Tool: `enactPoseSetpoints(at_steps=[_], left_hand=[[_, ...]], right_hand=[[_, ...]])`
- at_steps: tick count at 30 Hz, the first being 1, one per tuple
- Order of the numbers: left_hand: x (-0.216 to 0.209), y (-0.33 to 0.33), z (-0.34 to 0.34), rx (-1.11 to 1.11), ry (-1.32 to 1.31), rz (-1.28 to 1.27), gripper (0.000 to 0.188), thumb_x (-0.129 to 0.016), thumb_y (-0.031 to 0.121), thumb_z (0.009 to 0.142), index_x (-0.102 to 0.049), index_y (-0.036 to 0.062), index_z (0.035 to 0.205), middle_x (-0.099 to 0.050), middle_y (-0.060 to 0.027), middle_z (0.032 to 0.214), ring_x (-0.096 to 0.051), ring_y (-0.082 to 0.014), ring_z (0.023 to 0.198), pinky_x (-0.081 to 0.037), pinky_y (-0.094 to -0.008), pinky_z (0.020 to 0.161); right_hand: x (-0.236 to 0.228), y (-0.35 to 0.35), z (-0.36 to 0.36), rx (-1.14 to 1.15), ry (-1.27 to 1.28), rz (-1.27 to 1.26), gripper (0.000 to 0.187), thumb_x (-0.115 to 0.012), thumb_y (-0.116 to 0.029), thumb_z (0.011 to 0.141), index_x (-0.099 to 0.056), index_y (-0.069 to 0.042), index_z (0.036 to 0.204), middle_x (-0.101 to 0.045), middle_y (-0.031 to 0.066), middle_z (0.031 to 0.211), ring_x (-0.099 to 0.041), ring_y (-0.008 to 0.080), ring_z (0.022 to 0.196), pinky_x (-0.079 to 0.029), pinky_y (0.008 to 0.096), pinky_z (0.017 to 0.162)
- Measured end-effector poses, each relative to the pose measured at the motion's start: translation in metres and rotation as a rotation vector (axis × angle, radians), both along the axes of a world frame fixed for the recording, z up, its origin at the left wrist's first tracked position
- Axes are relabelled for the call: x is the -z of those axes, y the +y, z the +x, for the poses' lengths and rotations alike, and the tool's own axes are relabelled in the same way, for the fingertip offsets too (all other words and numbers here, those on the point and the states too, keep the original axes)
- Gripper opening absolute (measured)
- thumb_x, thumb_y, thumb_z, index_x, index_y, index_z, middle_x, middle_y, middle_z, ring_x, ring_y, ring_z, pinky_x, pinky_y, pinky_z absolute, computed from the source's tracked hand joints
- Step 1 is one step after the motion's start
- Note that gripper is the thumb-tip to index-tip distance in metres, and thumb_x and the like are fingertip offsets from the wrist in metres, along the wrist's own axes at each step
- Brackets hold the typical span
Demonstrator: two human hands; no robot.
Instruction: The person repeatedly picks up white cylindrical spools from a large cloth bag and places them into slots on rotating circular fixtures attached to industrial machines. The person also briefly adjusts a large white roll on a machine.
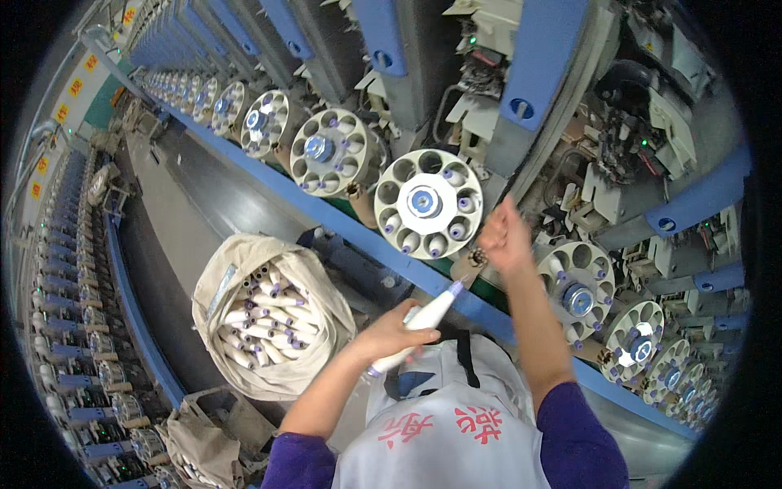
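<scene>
My left hand (397,336) is wrapped round a bobbin (433,313) wound with white yarn, its purple tip slanting up to the right. Up and to the right, my right hand (507,238) is raised with the fingers closed; it is slightly blurred, and anything thin inside it cannot be made out. Just left of that hand is a round bobbin magazine (405,204), pale with a blue hub. Several of its pockets hold bobbins with purple tips; others at the upper left look empty. A brown tube end (472,262) sits below the magazine, near the right hand.
A beige cloth sack (213,330) full of yarn bobbins (273,318) stands at my left. More round magazines (574,281) line the blue rail (322,213) on both sides. Blue and grey machine columns (529,73) rise behind them. Another machine row (81,326) runs along the far left.
</scene>
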State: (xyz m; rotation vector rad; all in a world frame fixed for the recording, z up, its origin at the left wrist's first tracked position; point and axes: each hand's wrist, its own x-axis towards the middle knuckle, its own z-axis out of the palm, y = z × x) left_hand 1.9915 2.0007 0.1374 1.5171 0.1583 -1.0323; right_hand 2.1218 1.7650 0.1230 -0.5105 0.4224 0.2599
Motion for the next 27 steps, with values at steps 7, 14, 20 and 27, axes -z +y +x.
enactPoseSetpoints(at_steps=[7, 14, 20, 27], left_hand=[[-0.003, 0.091, 0.025, 0.455, -0.195, 0.338, 0.105, -0.075, 0.056, 0.067, -0.034, -0.0088, 0.139, -0.058, -0.0293, 0.121, -0.059, -0.0343, 0.112, -0.045, -0.0346, 0.094], [0.011, 0.161, 0.041, -0.238, 0.012, -0.187, 0.062, -0.074, 0.006, 0.078, -0.046, 0.0032, 0.134, -0.063, -0.0045, 0.097, -0.061, -0.0119, 0.082, -0.052, -0.0292, 0.075], [0.067, 0.068, 0.171, -0.708, -0.571, -0.116, 0.06, -0.072, -0.001, 0.071, -0.051, 0.0077, 0.126, -0.06, -0.0062, 0.109, -0.056, -0.015, 0.104, -0.046, -0.0309, 0.09], [0.088, 0.027, 0.233, -0.766, -0.789, 0.222, 0.054, -0.072, -0.002, 0.071, -0.052, 0.004, 0.121, -0.06, -0.0086, 0.109, -0.057, -0.0198, 0.103, -0.044, -0.0319, 0.09]], right_hand=[[0.003, 0.079, -0.031, -1.661, -1.248, -0.881, 0.026, -0.049, -0.028, 0.095, -0.059, -0.005, 0.099, -0.065, 0.0159, 0.09, -0.063, 0.0325, 0.086, -0.048, 0.0434, 0.078], [-0.013, -0.004, 0.079, -0.611, -0.259, -0.574, 0.016, -0.06, -0.021, 0.093, -0.055, -0.009, 0.083, -0.045, -0.0041, 0.067, -0.042, 0.0088, 0.061, -0.033, 0.0228, 0.056], [-0.093, 0.073, 0.099, -0.313, -0.578, -0.211, 0.024, -0.05, -0.026, 0.099, -0.048, -0.006, 0.086, -0.051, 0.0068, 0.078, -0.054, 0.0172, 0.074, -0.045, 0.0301, 0.073], [-0.125, 0.102, 0.125, -0.611, -1.088, -1.454, 0.034, -0.06, -0.033, 0.092, -0.055, 0.001, 0.089, -0.061, 0.0088, 0.074, -0.061, 0.0217, 0.067, -0.049, 0.0313, 0.062]])
